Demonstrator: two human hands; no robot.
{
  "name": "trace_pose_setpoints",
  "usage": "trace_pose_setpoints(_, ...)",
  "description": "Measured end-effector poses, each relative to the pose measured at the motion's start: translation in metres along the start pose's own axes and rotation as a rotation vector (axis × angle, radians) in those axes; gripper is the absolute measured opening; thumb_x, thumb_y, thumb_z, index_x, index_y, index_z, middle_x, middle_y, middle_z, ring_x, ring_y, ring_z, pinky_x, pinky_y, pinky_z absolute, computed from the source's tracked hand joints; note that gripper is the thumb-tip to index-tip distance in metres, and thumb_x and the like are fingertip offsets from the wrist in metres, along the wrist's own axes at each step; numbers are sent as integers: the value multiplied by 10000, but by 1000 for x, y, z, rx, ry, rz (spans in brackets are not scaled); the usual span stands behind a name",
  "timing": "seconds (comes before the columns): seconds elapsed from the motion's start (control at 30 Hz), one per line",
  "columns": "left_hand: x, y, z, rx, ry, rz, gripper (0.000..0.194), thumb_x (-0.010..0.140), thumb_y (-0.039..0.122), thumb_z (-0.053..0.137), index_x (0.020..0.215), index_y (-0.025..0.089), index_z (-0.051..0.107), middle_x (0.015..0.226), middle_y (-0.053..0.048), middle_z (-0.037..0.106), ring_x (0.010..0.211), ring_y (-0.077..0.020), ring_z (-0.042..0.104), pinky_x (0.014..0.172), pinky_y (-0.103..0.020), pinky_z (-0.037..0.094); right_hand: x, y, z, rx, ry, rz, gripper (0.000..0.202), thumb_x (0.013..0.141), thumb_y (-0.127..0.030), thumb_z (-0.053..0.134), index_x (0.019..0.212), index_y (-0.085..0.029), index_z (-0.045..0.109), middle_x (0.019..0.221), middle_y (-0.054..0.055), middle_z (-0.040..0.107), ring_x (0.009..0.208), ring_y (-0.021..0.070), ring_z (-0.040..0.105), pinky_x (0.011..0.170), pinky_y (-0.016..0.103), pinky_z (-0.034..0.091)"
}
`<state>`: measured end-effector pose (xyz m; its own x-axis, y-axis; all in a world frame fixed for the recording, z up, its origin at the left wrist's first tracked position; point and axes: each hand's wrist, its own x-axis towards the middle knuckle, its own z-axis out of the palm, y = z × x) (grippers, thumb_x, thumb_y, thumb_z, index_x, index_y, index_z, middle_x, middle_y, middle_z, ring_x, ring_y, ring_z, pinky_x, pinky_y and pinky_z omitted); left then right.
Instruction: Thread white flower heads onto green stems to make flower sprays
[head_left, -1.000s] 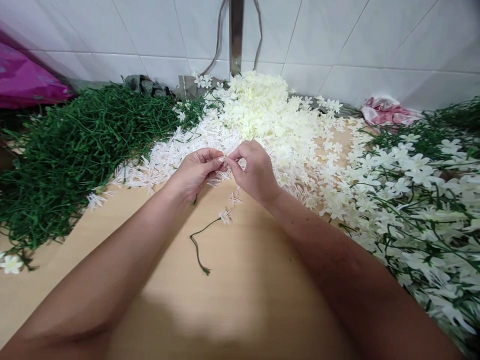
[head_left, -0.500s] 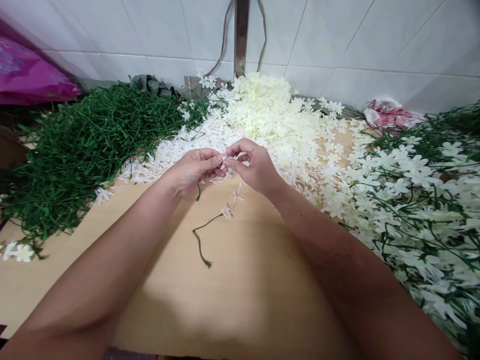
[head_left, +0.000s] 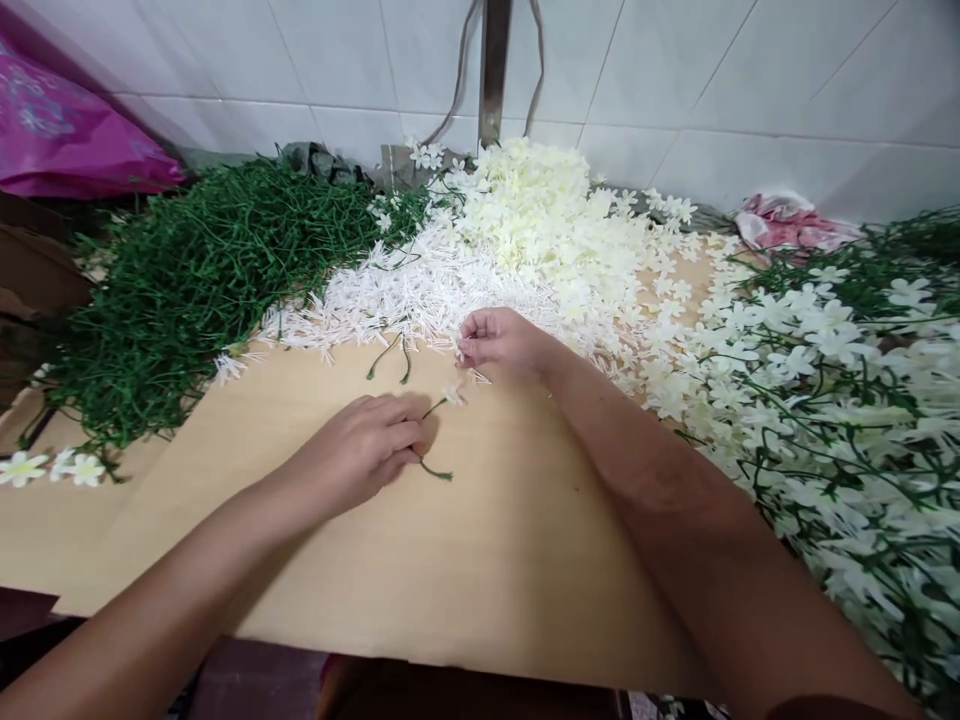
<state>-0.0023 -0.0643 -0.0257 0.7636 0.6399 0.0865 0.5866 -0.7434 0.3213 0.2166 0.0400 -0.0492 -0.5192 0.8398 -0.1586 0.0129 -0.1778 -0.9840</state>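
Observation:
My left hand point(head_left: 379, 440) is closed around the middle of a thin green artificial flower stem point(head_left: 437, 472), over the tan board. A white stamen piece point(head_left: 453, 395) sits on the stem's far end. Higher up, the fingertips of my right hand point(head_left: 495, 338) are pinched together on a small white stamen piece point(head_left: 461, 356), partly hidden by the fingers. Just beyond lies a heap of white stamens point(head_left: 405, 290). Two green stem ends point(head_left: 406, 362) stick out from that heap onto the board.
A pile of green stems point(head_left: 217, 260) is at the left, cream petals point(head_left: 536, 210) at the back. Finished white flowers on stems point(head_left: 825, 420) fill the right side. A pink bag point(head_left: 75, 125) and a tiled wall point(head_left: 675, 70) stand behind the tan board point(head_left: 450, 570).
My hands have parted. The left came down toward me and took hold of the stem lying on the board; the right stayed near the stamen heap, slightly lower.

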Motion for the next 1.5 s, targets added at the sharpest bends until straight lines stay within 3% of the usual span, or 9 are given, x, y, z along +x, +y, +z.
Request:
trace_pose_setpoints(0.13,9,-1,5,-14,-23,19,133,868,211,504,806,179,618,857,-52,605,808,-172,563,705,-280,411,1,4,-1,26,152,-78,248,628,-149,787,676,-151,543,610,-43,594,604,67,612,645,211,522)
trace_pose_setpoints(0.3,15,9,13,130,-21,52,151,890,252,487,848,183,613,895,-70,628,846,-203,564,720,-325,389,2,6,-3,-29,203,-141,262,614,-205,789,690,-153,544,599,-33,598,543,64,546,551,204,446)
trace_pose_setpoints(0.53,27,8,10,63,2,-37,174,896,175,411,756,181,513,707,-15,597,666,-155,520,685,-302,366,4,3,-5,12,156,-161,346,542,-279,835,679,-153,543,580,-42,591,564,68,572,583,214,472)
trace_pose_setpoints(0.73,31,11,6,57,-81,-66,193,842,360,570,809,177,516,819,-32,630,741,-188,559,671,-309,351,4,1,-4,4,142,-165,314,576,-246,819,687,-148,542,575,-42,585,539,59,552,576,212,475)
trace_pose_setpoints(0.87,34,18,18,117,-52,-40,79,864,205,512,816,165,561,860,-64,652,794,-201,577,688,-321,342,4,1,-4,-27,144,-169,321,568,-268,822,681,-149,547,577,-39,583,545,63,549,568,213,472)
trace_pose_setpoints(1.0,36,15,8,-195,42,-167,121,833,228,546,728,174,570,716,-16,636,678,-155,555,637,-286,348,0,-3,-2,-18,128,-192,351,551,-330,827,686,-153,556,596,-34,582,555,68,550,575,218,475)
trace_pose_setpoints(1.13,41,-2,-15,-726,353,-445,132,770,282,612,709,165,598,637,4,605,615,-122,536,607,-248,390,-6,-12,8,46,72,-220,401,522,-412,832,696,-170,563,636,-34,582,599,75,552,612,231,488)
trace_pose_setpoints(1.27,50,-22,-19,-1003,597,-558,196,674,303,719,654,152,596,574,11,583,574,-101,514,606,-234,402,-8,-17,22,83,48,-210,443,503,-461,833,700,-173,560,642,-33,575,594,75,541,605,237,483)
trace_pose_setpoints(1.5,56,-41,9,-1187,599,-639,208,629,304,760,643,147,624,592,13,596,556,-79,492,556,-206,373,-5,-11,30,75,81,-173,461,476,-485,837,678,-164,575,634,-40,558,588,68,531,620,238,477)
